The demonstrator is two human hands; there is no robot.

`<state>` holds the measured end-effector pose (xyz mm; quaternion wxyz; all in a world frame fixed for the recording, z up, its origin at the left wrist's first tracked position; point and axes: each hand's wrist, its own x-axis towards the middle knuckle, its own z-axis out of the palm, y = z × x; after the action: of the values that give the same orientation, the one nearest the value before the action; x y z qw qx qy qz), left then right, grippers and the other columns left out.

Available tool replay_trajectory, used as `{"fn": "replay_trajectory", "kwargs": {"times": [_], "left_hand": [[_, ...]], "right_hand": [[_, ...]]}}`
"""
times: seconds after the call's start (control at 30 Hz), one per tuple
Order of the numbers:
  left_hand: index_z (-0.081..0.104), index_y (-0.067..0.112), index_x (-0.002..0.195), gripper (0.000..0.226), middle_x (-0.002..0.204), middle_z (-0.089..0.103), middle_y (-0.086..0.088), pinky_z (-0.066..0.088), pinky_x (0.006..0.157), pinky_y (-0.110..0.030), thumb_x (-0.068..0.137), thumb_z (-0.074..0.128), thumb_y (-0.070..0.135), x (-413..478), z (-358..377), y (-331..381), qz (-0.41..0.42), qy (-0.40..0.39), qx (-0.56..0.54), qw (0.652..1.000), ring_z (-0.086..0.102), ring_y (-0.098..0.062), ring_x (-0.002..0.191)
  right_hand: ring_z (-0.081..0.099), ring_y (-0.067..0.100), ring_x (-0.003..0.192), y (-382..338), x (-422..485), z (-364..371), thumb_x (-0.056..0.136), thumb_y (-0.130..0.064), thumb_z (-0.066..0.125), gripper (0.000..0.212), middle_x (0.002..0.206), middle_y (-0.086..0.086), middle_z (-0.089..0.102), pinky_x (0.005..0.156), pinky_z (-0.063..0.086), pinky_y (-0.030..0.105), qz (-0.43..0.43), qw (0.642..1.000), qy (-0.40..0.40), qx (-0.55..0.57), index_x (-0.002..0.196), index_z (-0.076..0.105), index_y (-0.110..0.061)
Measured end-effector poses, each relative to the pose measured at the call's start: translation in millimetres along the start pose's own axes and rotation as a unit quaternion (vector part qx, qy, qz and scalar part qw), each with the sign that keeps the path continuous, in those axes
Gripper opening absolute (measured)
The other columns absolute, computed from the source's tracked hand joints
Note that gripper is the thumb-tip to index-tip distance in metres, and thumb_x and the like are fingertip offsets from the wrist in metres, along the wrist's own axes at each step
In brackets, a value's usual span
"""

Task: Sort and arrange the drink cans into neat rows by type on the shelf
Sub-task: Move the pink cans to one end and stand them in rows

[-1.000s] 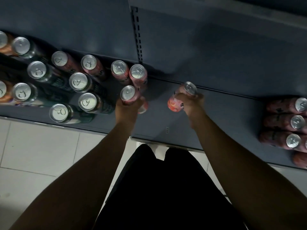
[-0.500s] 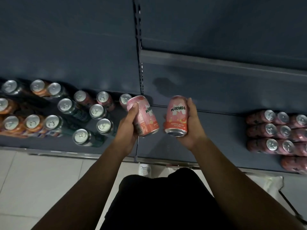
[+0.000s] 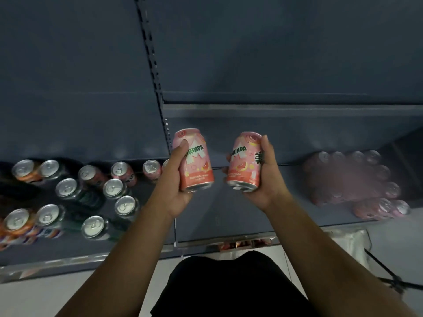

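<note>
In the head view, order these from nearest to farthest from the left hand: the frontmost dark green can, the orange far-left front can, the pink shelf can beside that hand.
1. Pink silver-topped can, standing on the shelf just left of the left hand, back row.
2. Dark green silver-topped can, front row, further left.
3. Orange silver-topped can, front row, far left edge.

Left pink can point(image 3: 197, 167) reads "RINDA" over a big M, right pink can point(image 3: 245, 167) "IRINDA"; smaller "PEACH" lines below, blurry.

two pink cans point(image 3: 196, 161) point(image 3: 245, 163) with green lettering are seen; dark green cans point(image 3: 91, 197), orange cans point(image 3: 21, 170) and silver lids are shown on a grey-blue shelf point(image 3: 229, 216).
</note>
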<state>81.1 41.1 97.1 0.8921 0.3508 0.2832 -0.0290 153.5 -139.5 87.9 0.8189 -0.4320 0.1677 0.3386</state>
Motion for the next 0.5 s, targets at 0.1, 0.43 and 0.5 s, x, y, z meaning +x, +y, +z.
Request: {"fn": "replay_trajectory", "kwargs": {"times": [0.1, 0.43, 0.5], "left_hand": [[0.066, 0.02, 0.111, 0.042, 0.09, 0.076, -0.002, 0.056, 0.083, -0.042, 0.078, 0.065, 0.047, -0.1, 19.0, -8.6, 0.008, -0.023, 0.023, 0.999, 0.072, -0.017, 0.081], [0.063, 0.017, 0.123, 0.079, 0.097, 0.076, -0.009, 0.062, 0.07, -0.04, 0.061, 0.066, 0.064, -6.9, 102.0, -77.2, -0.048, -0.091, 0.114, 0.988, 0.074, -0.024, 0.083], [0.065, 0.017, 0.122, 0.067, 0.093, 0.075, -0.009, 0.061, 0.074, -0.044, 0.071, 0.066, 0.06, -4.9, 124.3, -101.4, -0.055, -0.088, 0.127, 0.986, 0.072, -0.028, 0.081]], "right_hand": [[0.067, 0.033, 0.09, -8.6, -8.1, -19.1, 0.079, -0.074, 0.055, 0.08, 0.101, 0.013, 0.071, 0.085, 0.054, 0.046, -0.006, 1.0, 0.005, 0.015, 0.124, 0.064, -0.009], [0.074, 0.021, 0.09, -51.1, -54.7, -106.5, 0.075, -0.064, 0.066, 0.073, 0.107, 0.01, 0.076, 0.08, 0.058, 0.04, -0.071, 0.994, 0.077, -0.041, 0.126, 0.066, -0.011], [0.073, 0.024, 0.093, -64.4, -66.2, -132.8, 0.071, -0.065, 0.068, 0.074, 0.108, 0.011, 0.076, 0.086, 0.059, 0.045, -0.08, 0.991, 0.095, -0.048, 0.122, 0.068, -0.011]]}}
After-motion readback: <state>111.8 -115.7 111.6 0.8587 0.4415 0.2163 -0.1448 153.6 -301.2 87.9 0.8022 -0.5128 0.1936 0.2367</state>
